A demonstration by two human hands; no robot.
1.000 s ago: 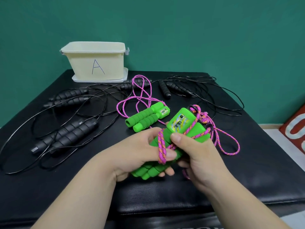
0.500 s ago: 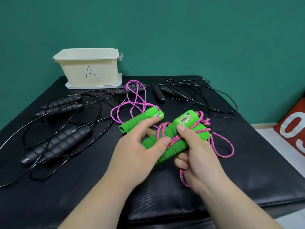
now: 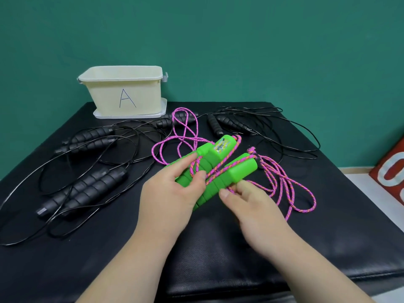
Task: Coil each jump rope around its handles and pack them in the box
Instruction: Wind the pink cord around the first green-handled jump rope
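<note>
Two hands meet over the near middle of the surface. Left hand (image 3: 175, 193): thumb and fingers are curled round the pair of green handles (image 3: 240, 169), keeping them side by side with their ends pointing away and to the right. Right hand (image 3: 255, 206): thumb and forefinger pinch the pink rope (image 3: 284, 182) just beside the handles. Several turns of that rope cross the handles, and the remainder trails in loose loops to the right. More pink cord (image 3: 185, 127) loops beyond the left fingers; whether it belongs to the same rope cannot be told.

Support: a black padded surface (image 3: 218, 248), textured, set against a teal wall (image 3: 262, 51). Black jump ropes (image 3: 87, 189) lie uncoiled across its left and far sides, cords overlapping, between the hands and the box (image 3: 105, 95). This box, cream and marked A, stands on a white lid (image 3: 131, 115) at the far left corner, well apart from the handles. At the right edge, a red sign (image 3: 391, 171) stands beyond the surface, by pale floor (image 3: 360, 182).
</note>
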